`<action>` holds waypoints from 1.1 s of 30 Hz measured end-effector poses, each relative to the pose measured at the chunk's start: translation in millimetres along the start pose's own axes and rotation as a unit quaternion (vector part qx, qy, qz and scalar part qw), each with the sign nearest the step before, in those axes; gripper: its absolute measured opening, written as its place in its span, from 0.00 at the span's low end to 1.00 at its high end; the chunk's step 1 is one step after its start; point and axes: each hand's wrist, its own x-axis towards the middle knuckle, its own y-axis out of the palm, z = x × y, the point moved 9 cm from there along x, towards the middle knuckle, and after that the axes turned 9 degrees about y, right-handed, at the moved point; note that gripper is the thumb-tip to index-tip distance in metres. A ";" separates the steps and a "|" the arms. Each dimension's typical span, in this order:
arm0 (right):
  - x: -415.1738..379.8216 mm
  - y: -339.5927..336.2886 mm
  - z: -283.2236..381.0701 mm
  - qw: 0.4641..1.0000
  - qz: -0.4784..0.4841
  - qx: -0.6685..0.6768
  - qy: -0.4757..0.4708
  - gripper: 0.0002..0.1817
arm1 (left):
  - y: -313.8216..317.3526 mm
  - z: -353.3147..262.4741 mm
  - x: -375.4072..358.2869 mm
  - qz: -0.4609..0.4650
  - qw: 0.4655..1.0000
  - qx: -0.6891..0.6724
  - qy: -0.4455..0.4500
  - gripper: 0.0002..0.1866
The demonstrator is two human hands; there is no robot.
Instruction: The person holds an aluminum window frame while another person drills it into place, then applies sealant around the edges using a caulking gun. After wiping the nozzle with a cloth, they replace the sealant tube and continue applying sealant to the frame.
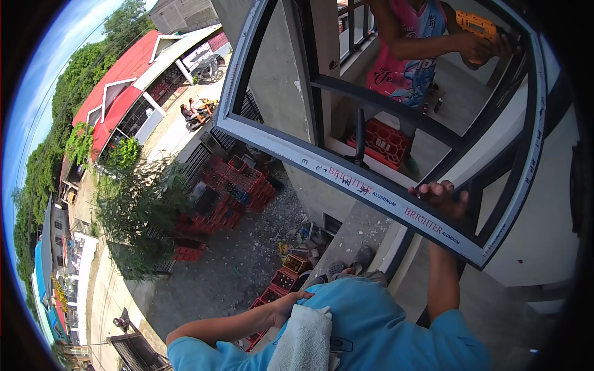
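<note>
An aluminum window sash (380, 201) with a dark inner frame and protective tape printed "BRIGHTER ALUMINUM" is tilted in front of me. From behind its lower rail, my right hand (444, 199) reaches up, fingers curled at the rail's inner edge. A dark window handle (359, 139) projects by the same rail. My left hand (288, 308) rests against the side of my blue shirt (365, 309), fingers laid along the cloth and partly hidden. Beside it hangs a white towel (305, 340). Through the sash, another person's hands (479, 46) hold a yellow power drill (475, 26).
A red crate (377, 143) stands near the other person. Below the concrete ledge (362, 232), a gravel yard (229, 278) holds stacked red crates (229, 185). A concrete column (278, 80) rises left of the opening. People on a motorcycle (197, 114) are on the road.
</note>
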 end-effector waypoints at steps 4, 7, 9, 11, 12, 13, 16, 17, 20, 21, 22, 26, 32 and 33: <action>7.1 37.0 -4.7 0.998 0.014 -0.058 0.028 0.22 | -14.4 10.8 25.1 0.014 1.000 -0.014 0.016 0.36; 11.4 78.2 -10.3 0.999 -0.031 0.013 0.035 0.23 | -17.4 17.6 35.6 0.032 0.999 -0.029 0.027 0.37; 16.9 104.3 -10.5 0.999 -0.019 0.008 0.038 0.23 | -19.8 23.2 40.0 0.045 0.998 -0.038 0.027 0.39; 22.6 123.0 -13.3 0.999 -0.005 0.007 0.035 0.22 | -21.5 26.3 42.0 0.060 0.997 -0.039 0.025 0.40; 24.9 129.6 -15.1 0.999 -0.004 0.007 0.031 0.22 | -23.1 24.9 39.8 0.054 0.997 -0.033 0.037 0.41; 25.8 127.5 -14.0 1.000 -0.020 0.000 0.024 0.22 | -21.8 20.9 35.9 0.050 0.997 -0.026 0.052 0.42; 18.0 112.5 -13.2 0.998 -0.062 -0.007 0.006 0.22 | -24.7 20.6 37.7 0.048 0.997 -0.021 0.060 0.44; 14.8 106.8 -10.8 0.993 -0.093 -0.063 0.016 0.23 | -27.2 22.8 38.0 0.048 0.997 -0.023 0.057 0.44; -0.2 76.8 9.7 0.935 -0.212 -0.282 0.034 0.28 | -33.3 29.0 39.2 0.026 0.998 -0.039 0.043 0.44; -4.9 63.3 20.5 0.901 -0.223 -0.371 0.033 0.29 | -33.5 33.0 39.0 0.020 0.998 -0.050 0.038 0.43; -9.9 49.6 33.0 0.868 -0.250 -0.428 0.034 0.26 | -29.8 33.4 34.9 0.032 0.998 -0.053 0.034 0.42; -50.2 -24.3 85.3 0.555 -0.351 -0.748 0.096 0.15 | -23.5 37.5 19.1 0.028 0.997 -0.075 0.012 0.38; -162.3 -150.2 113.1 0.553 -0.445 -0.693 0.123 0.18 | -21.8 43.0 14.8 0.023 0.995 -0.097 0.002 0.34; -166.9 -147.8 97.6 0.564 -0.411 -0.706 0.119 0.20 | -21.9 44.5 16.6 0.019 0.995 -0.100 -0.006 0.34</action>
